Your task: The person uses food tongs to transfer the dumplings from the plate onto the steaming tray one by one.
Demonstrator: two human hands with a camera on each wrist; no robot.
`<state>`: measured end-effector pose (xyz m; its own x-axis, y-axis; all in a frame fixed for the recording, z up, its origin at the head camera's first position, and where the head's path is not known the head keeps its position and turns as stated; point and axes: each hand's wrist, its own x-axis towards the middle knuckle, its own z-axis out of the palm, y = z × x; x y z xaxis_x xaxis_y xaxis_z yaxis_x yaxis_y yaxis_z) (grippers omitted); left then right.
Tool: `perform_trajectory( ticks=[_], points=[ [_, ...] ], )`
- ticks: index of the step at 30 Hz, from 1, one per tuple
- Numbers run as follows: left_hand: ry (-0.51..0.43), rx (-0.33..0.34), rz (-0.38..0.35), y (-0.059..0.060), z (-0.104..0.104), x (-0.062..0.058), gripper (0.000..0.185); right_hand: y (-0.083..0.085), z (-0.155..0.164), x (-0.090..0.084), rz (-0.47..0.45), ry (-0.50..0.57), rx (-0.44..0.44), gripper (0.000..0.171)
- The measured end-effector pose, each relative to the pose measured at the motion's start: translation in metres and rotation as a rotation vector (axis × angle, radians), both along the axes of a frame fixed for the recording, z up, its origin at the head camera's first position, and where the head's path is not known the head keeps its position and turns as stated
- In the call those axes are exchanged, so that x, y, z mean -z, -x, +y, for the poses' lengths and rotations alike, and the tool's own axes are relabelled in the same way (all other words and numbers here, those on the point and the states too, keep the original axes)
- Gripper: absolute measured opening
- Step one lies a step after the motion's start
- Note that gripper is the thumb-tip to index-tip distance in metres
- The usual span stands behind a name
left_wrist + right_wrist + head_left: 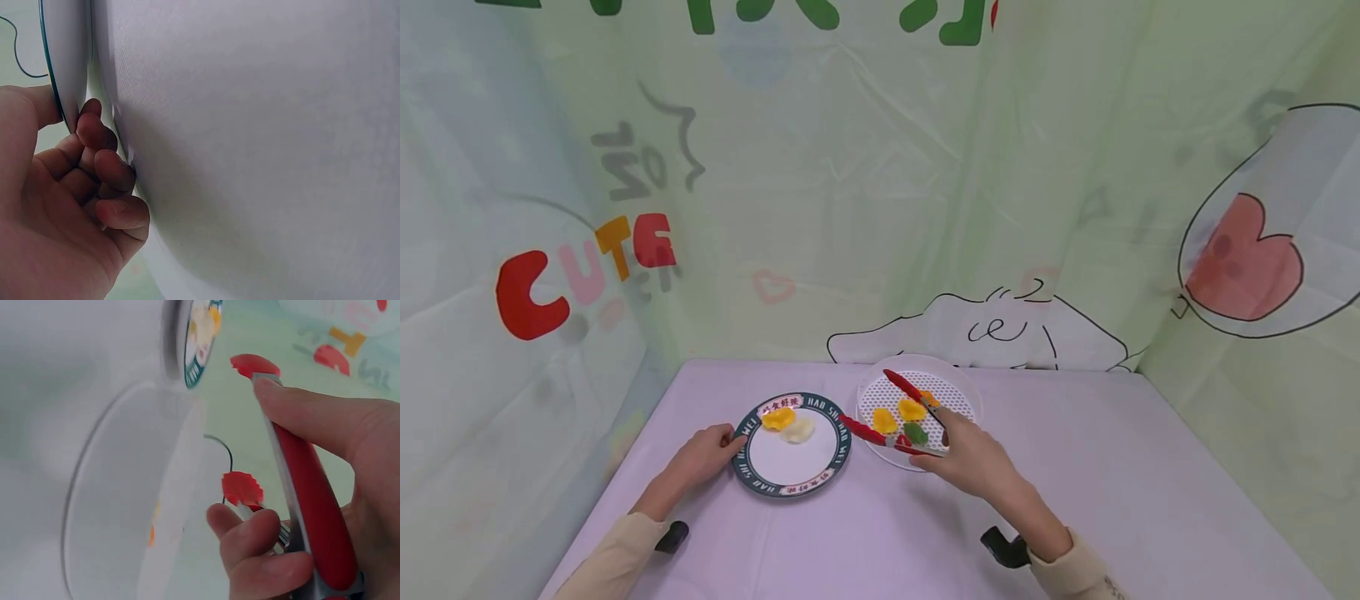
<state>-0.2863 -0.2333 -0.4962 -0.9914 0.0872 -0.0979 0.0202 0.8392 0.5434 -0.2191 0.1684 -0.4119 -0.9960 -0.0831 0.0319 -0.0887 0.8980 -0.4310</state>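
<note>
My left hand (703, 457) pinches the left rim of a round plate (786, 471) with a dark green lettered border; in the left wrist view the thumb lies above the rim and curled fingers (115, 169) below it. A yellow piece (778, 418) and a cream-coloured piece (798, 430) lie together on the plate. My right hand (973, 457) grips red-tipped tongs (863, 431), their arms spread apart with nothing between the tips. The tongs hover over a white perforated basket (973, 400). Inside the basket are several yellow pieces (884, 421) and a green piece (916, 432).
A pale lilac cloth covers the table (1090, 475). Printed curtains (880, 183) hang along the back and both sides. Black wrist mounts (1006, 548) sit below both forearms. The basket stands just right of the plate, near the table's back edge.
</note>
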Motion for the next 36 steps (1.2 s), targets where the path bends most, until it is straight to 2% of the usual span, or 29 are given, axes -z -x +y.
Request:
perform_trajectory(
  ticks=[6,12,18,24,32,36],
  points=[
    [-0.002,-0.004,-0.002,0.002,-0.001,0.002,0.023,-0.002,-0.033,0.01,0.007,0.015,-0.086,0.085],
    [-0.005,-0.01,-0.012,0.004,0.0,0.0,0.024,0.0,-0.061,0.023,-0.023,-0.033,-0.182,0.082],
    [-0.001,-0.011,-0.013,0.001,0.001,-0.004,0.023,0.005,-0.08,0.034,-0.049,-0.04,-0.185,0.081],
    [0.001,-0.007,-0.011,0.001,0.001,-0.001,0.024,0.01,-0.09,0.038,-0.063,-0.042,-0.199,0.072],
    [0.0,-0.006,-0.011,0.004,-0.001,0.002,0.024,0.015,-0.093,0.041,-0.024,-0.048,-0.235,0.052],
    [0.001,-0.005,-0.007,0.003,-0.001,0.001,0.023,0.016,-0.093,0.042,-0.011,-0.067,-0.24,0.048]
  ],
)
